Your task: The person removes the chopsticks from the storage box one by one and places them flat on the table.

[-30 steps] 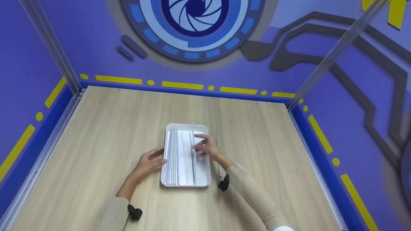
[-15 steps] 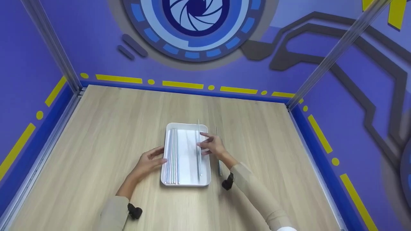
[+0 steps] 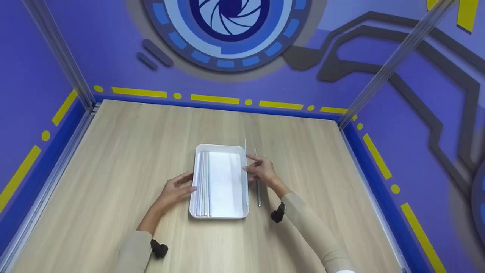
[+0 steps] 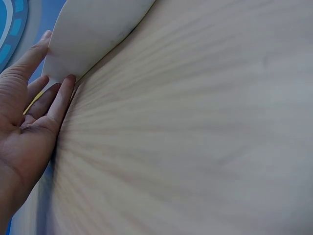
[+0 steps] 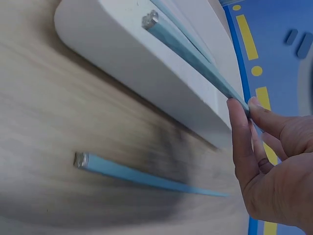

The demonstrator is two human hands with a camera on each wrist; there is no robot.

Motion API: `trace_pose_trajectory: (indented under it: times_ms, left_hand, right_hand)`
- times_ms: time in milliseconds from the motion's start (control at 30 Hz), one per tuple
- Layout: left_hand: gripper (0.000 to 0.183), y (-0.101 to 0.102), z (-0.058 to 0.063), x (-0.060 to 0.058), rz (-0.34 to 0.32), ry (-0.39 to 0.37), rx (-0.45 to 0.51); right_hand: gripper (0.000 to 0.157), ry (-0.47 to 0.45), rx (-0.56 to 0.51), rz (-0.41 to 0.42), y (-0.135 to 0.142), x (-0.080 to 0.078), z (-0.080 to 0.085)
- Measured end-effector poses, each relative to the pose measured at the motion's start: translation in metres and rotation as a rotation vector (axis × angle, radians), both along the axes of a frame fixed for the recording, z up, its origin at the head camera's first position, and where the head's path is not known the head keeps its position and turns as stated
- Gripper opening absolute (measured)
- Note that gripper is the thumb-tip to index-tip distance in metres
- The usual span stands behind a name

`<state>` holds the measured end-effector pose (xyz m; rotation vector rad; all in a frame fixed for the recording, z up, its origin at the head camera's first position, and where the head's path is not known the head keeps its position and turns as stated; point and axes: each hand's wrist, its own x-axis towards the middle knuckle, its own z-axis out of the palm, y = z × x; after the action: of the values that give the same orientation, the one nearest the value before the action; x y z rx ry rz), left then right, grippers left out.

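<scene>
A white rectangular tray point(image 3: 227, 218) stands on the table, with several pale, shiny chopsticks point(image 3: 202, 184) lying side by side along its left half. My left hand point(image 3: 175, 192) rests against the tray's left side, thumb at the rim; in the left wrist view its fairly straight fingers touch the outer wall point(image 4: 93, 39). My right hand point(image 3: 263, 170) pinches a light blue chopstick point(image 5: 195, 66) between thumb and fingers, over the tray's right rim. Its thick end has a silver cap, and its thin end points away. Another blue chopstick point(image 5: 132, 174) lies on the table, right of the tray.
The wooden table point(image 3: 125, 159) meets blue-purple panels point(image 3: 113, 57) with yellow marks at the back and both sides. Metal posts point(image 3: 60, 57) stand at the rear corners. Each wrist carries a small black camera point(image 3: 159, 249).
My right hand has moved right, carrying its chopstick from over the tray's inside to its right rim. The left hand stays at the tray's left side.
</scene>
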<state>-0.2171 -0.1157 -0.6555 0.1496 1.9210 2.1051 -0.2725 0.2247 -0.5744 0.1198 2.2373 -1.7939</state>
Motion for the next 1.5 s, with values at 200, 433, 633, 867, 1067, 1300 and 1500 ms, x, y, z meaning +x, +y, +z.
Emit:
trace_pose_trajectory:
  times_ms: [200, 433, 633, 867, 1067, 1300, 1500]
  left_hand:
    - [0.068, 0.0, 0.0, -0.001, 0.002, -0.001, -0.001]
    - [0.071, 0.001, 0.0, 0.0, 0.01, -0.004, 0.002]
    - [0.07, -0.001, 0.001, 0.0, 0.004, -0.005, -0.022]
    - [0.07, -0.001, 0.001, 0.0, 0.009, 0.006, -0.037]
    - [0.07, 0.0, 0.001, 0.001, -0.007, -0.006, 0.014]
    - [0.07, 0.0, -0.001, 0.0, -0.006, 0.006, 0.001]
    - [0.07, 0.0, 0.0, -0.001, 0.001, 0.006, -0.002]
  right_hand:
    - [0.062, -0.012, 0.021, -0.016, 0.012, 0.001, 0.002]
    - [0.062, -0.031, 0.038, -0.015, 0.026, 0.001, 0.0]
    - [0.063, -0.037, 0.105, -0.043, 0.043, -0.001, -0.005]
    - [0.06, -0.029, 0.112, -0.07, 0.06, -0.002, -0.016]
    - [0.053, -0.016, 0.137, -0.095, 0.071, -0.001, -0.031]
    - [0.055, -0.026, 0.169, -0.07, 0.075, -0.001, -0.043]
    - [0.057, -0.016, 0.191, -0.046, 0.072, -0.003, -0.042]
